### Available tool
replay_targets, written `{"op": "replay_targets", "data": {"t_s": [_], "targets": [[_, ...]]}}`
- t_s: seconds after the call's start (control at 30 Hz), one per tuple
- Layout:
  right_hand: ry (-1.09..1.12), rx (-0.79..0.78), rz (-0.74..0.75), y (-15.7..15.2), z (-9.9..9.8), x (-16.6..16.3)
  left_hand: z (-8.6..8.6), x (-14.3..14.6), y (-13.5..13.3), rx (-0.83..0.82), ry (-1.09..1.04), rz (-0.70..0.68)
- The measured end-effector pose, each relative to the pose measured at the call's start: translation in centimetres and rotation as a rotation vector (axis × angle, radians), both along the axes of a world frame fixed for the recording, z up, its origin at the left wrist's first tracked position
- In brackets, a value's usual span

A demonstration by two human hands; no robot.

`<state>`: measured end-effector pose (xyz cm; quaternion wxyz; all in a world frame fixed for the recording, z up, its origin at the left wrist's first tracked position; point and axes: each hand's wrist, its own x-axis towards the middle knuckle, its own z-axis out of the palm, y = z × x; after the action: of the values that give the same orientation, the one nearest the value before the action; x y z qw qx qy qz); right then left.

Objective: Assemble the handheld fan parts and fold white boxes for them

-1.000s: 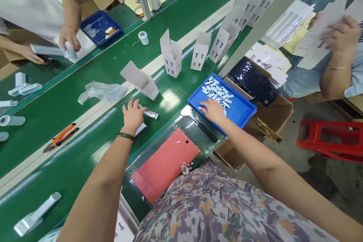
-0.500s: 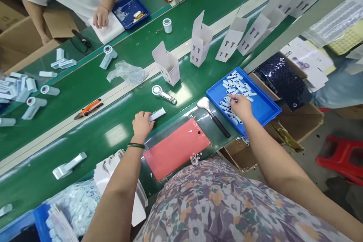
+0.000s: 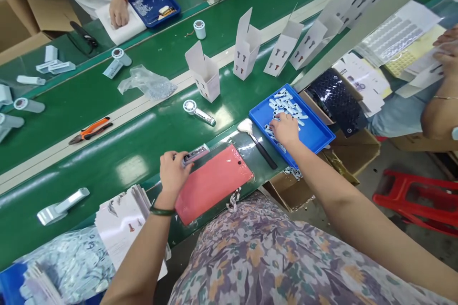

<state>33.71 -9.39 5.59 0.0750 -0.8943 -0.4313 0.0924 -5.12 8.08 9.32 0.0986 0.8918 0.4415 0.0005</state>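
Note:
My left hand (image 3: 172, 171) is closed around a slim grey handle piece (image 3: 196, 154), holding it over the edge of a red mat (image 3: 214, 183). My right hand (image 3: 284, 129) rests in a blue tray (image 3: 310, 129) on a heap of small white parts (image 3: 284, 105), fingers curled down among them; what they grip is hidden. A small white fan with a round head (image 3: 198, 111) lies on the green belt (image 3: 143, 152) beyond the mat. A black-handled brush (image 3: 256, 142) lies between the mat and the tray.
Open white cartons (image 3: 203, 72) stand in a row along the belt. Orange pliers (image 3: 89, 130), a plastic bag (image 3: 147, 83) and a white part (image 3: 62, 206) lie on the belt. Flat cartons (image 3: 123, 221) are stacked at my left. Another person's hand (image 3: 118, 12) works opposite; a third person's arm (image 3: 440, 100) is at right.
My left hand has drawn the grey piece back from the belt onto the red mat's edge. My right hand has shifted lower in the blue tray. The view has shifted slightly.

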Motion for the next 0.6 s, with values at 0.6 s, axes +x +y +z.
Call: {"op": "replay_targets", "data": {"t_s": [0.6], "targets": [[0.446, 0.183, 0.147, 0.1, 1.2, -8.6, -4.1, -0.7, -9.2, -0.237, -0.19, -0.208]]}}
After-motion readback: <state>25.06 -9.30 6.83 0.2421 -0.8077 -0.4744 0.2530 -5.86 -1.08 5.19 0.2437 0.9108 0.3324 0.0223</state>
